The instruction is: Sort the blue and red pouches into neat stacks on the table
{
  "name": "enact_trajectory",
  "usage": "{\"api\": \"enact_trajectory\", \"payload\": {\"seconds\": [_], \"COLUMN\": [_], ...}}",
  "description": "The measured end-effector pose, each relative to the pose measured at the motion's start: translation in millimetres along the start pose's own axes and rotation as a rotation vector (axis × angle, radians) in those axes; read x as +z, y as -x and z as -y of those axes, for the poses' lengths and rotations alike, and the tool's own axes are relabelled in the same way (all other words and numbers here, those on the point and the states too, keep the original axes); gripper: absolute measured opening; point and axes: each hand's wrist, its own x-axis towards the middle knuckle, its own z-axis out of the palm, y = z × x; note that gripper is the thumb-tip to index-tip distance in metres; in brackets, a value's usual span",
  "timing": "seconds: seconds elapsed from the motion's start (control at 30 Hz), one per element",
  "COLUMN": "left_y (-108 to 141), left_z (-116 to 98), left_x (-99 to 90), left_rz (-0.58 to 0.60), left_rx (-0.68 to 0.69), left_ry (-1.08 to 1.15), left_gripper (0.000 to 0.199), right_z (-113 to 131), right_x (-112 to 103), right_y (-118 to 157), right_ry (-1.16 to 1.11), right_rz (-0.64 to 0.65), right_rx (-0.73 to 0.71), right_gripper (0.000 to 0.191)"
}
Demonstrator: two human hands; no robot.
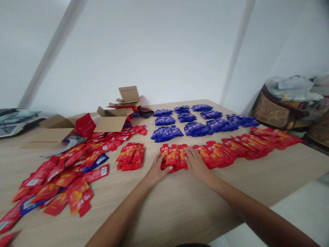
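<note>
My left hand (156, 170) rests against the left edge of a pile of red snack packets (172, 156), its fingers and thumb apart. On the same pile's right part lies my right hand (197, 165), fingers stretched over the packets. Both hands touch the packets without gripping them. To the left stands a smaller stack of red packets (130, 156). A row of overlapping red packets (239, 147) extends to the right of my right hand. Parts of the packets under my fingers are hidden.
Loose red packets (74, 171) with a few blue ones spread over the table's left. Behind them are opened cardboard boxes (113, 123). Several bundles of blue packets (168, 133) lie towards the back. A patterned chair (272, 108) loaded with plastic bags is at right.
</note>
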Motion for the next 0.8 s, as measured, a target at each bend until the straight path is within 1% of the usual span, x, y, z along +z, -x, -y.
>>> {"api": "enact_trajectory", "payload": {"seconds": [0.07,0.13,0.17,0.23,0.3,0.4,0.5,0.6,0.7,0.77,0.8], "left_y": [-4.4,-9.9,-12.9,-18.3,-22.5,-26.6,-29.6,-32.7,-34.9,-35.2,-35.1], "left_z": [-0.5,-0.9,-1.2,-2.1,-3.4,-5.0,-4.4,-0.1,6.5,9.9,10.6], "left_x": [-3.2,-4.3,-4.0,-2.5,-0.5,1.7,1.3,-1.8,-6.6,-10.4,-12.5], "left_rz": [-0.031,-0.076,-0.098,-0.132,-0.153,-0.187,-0.234,-0.285,-0.31,-0.31,-0.3], "left_rx": [-0.013,-0.025,-0.037,-0.073,-0.115,-0.173,-0.19,-0.236,-0.376,-0.461,-0.479], "left_ry": [0.058,0.119,0.143,0.176,0.198,0.228,0.248,0.243,0.214,0.208,0.221], "left_gripper": [0.061,0.051,0.048,0.045,0.043,0.042,0.048,0.053,0.057,0.06,0.06], "right_z": [-12.1,-23.4,-27.8,-32.7,-32.7,-27.7,-20.9,-12.5,-0.8,7.9,12.1], "right_x": [-14.9,-30.0,-36.1,-44.1,-46.3,-43.3,-38.2,-31.4,-21.7,-14.4,-10.8], "right_y": [-9.4,-21.0,-26.6,-35.7,-41.5,-45.9,-48.4,-49.7,-49.0,-47.4,-46.4], "right_ry": [-0.026,-0.032,-0.014,0.012,0.032,0.048,0.047,0.028,0.008,-0.001,-0.006], "right_rz": [0.035,0.153,0.212,0.276,0.303,0.337,0.352,0.36,0.358,0.36,0.361], "right_rx": [0.092,0.211,0.244,0.273,0.273,0.263,0.268,0.266,0.242,0.215,0.207], "right_gripper": [0.048,0.045,0.044,0.039,0.033,0.026,0.028,0.039,0.054,0.059,0.06]}}
